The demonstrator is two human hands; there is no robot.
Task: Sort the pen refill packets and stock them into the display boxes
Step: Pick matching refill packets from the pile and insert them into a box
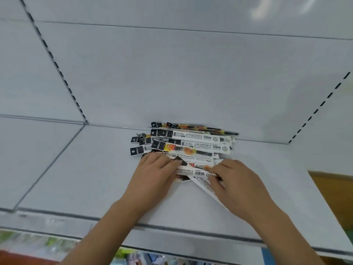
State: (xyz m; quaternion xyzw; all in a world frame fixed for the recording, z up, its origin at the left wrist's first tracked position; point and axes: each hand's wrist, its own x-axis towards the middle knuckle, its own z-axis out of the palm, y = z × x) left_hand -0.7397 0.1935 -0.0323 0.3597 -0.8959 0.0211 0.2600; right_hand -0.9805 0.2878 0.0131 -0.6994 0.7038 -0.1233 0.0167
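Spanning the whole view is a white metal shelf, its back panel rising behind and slotted uprights running at the left and right. A pile of pen refill packets is lying near the shelf's back edge, roughly mid-width, the long narrow packets mostly running left to right with their black header tabs pointing left. The rearmost packets are touching the seam where the shelf meets the back panel.

The left hand is resting on the front-left part of the pile, fingers curled down onto the packets; whether it is actually pinching one, cannot tell. The right hand is sitting at the pile's front-right, fingers bent and pinching a white barcode packet that is stretching between both hands. Another white packet is angling out from under the right hand toward the shelf's front edge.

Blurred colourful goods are showing below the shelf's front edge. A strip of wood-coloured surface is showing past the right edge.
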